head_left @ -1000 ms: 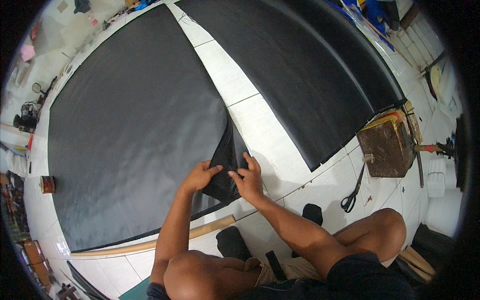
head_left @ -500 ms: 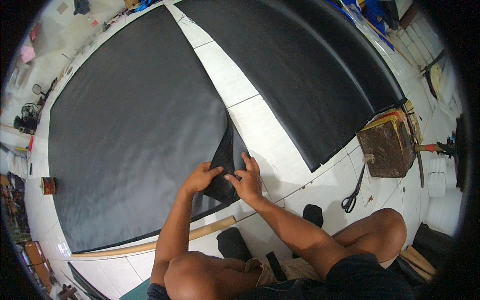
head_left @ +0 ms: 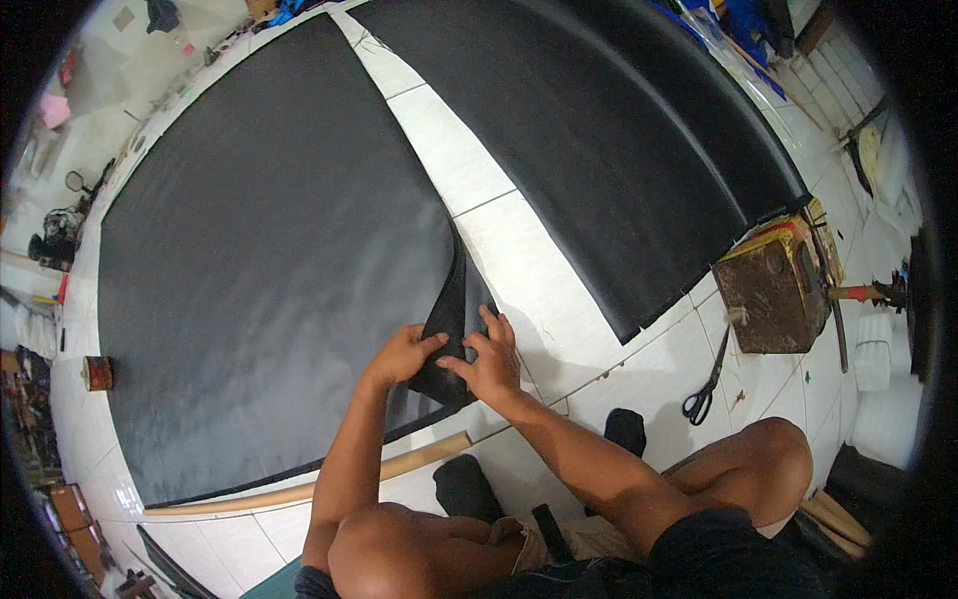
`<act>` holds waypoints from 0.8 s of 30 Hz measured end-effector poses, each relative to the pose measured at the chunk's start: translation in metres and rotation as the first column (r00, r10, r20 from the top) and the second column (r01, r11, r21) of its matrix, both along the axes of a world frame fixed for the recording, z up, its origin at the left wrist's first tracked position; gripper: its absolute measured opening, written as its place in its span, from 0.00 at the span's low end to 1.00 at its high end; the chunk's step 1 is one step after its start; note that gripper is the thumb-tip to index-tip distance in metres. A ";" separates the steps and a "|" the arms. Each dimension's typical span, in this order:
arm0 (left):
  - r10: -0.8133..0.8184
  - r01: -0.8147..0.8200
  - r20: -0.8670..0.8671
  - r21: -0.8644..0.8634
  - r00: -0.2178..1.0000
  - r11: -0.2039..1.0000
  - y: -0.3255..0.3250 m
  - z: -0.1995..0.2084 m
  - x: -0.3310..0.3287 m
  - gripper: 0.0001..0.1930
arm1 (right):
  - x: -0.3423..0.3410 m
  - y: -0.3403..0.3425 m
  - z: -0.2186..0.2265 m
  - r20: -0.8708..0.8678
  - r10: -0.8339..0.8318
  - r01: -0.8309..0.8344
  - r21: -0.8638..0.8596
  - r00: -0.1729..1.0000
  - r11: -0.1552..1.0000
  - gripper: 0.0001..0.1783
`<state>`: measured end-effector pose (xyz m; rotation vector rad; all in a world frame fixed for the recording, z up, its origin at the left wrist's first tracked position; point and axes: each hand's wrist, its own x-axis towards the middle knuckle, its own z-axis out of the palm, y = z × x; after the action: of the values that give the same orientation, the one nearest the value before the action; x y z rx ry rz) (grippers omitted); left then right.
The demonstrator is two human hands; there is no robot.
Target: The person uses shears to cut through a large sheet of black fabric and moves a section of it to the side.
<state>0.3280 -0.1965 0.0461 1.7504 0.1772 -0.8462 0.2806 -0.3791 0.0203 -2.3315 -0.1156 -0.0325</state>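
Note:
A large black sheet (head_left: pixel 259 220), like leatherette, lies spread on the white tiles. Its near right corner is turned back, and the folded flap (head_left: pixel 445 321) shows a darker, duller underside. My left hand (head_left: pixel 401 356) grips the flap from its left side, thumb on top. From the right, my right hand (head_left: pixel 492 365) pinches the same flap near its edge with the thumb, while its other fingers reach over the sheet's right border. What lies under the fingertips is partly hidden.
A second black sheet (head_left: pixel 619 170) lies to the right, across a strip of tile. Black-handled scissors (head_left: pixel 702 399) rest by a worn brown block (head_left: pixel 766 304). A tan tube (head_left: pixel 424 457) runs along the near edge, and a small tin (head_left: pixel 98 373) stands at the left edge.
My right thumb has slid slightly left across the flap, closer to my left thumb. The flap looks a little narrower; both arms stay nearly in place.

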 end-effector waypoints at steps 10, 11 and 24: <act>0.080 -0.082 -0.042 -0.041 0.996 0.996 0.000 0.003 -0.005 0.15 | 0.008 -0.016 -0.013 -0.063 -0.155 0.167 0.420 0.986 0.892 0.31; 0.077 -0.079 -0.040 -0.039 0.996 0.996 0.001 0.004 -0.004 0.15 | 0.007 -0.012 -0.005 -0.047 -0.153 0.159 0.358 0.987 0.920 0.33; 0.099 -0.101 -0.029 -0.098 0.995 0.990 0.001 -0.003 -0.006 0.16 | 0.000 -0.014 -0.024 0.059 0.059 -0.057 -0.046 0.997 0.997 0.24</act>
<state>0.3215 -0.1956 0.0433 1.6259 0.2333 -0.7904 0.2811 -0.3930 -0.0042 -2.3708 -0.2158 -0.0717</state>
